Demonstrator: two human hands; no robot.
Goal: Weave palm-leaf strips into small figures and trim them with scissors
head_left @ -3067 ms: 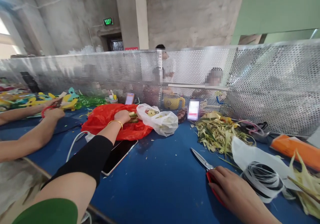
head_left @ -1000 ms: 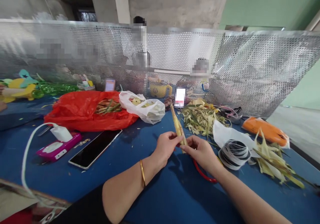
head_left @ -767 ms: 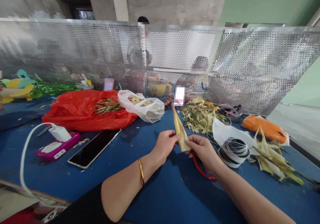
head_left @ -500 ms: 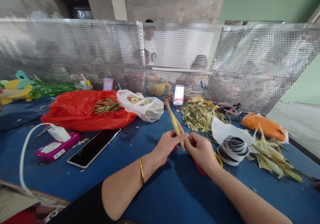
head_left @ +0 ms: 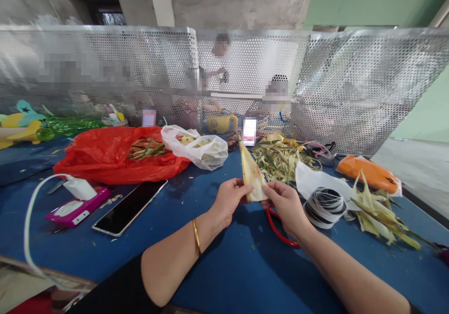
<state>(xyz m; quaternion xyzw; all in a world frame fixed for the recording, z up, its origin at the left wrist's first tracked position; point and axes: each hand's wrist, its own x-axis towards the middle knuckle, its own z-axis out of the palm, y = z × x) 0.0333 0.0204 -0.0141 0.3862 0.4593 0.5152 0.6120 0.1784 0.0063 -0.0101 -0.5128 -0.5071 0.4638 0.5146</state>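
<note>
A pale yellow corn husk [head_left: 253,176] is stretched flat between my two hands, its narrow tip pointing away from me. My left hand [head_left: 229,199] pinches the left side of its wide end between thumb and fingers. On the opposite side, my right hand [head_left: 283,206] pinches the other corner. Beneath my right hand lies a red-handled tool [head_left: 278,232], partly hidden, on the blue table [head_left: 224,267]. A spool of white cord [head_left: 324,206] stands just right of that hand. Beyond the husk is a heap of shredded dry husks [head_left: 280,157].
To the left lie a black-screened phone [head_left: 129,209], a purple power strip [head_left: 79,206] with a white plug, and a red plastic bag [head_left: 94,155]. A white bag [head_left: 196,148] sits beside it. More husks [head_left: 382,213] and an orange packet [head_left: 368,171] are at right. Perforated metal panels [head_left: 245,66] border the back.
The husk was a narrow folded strip with both hands close together; now it is spread wide and flat, with my hands farther apart. More of the red handle shows.
</note>
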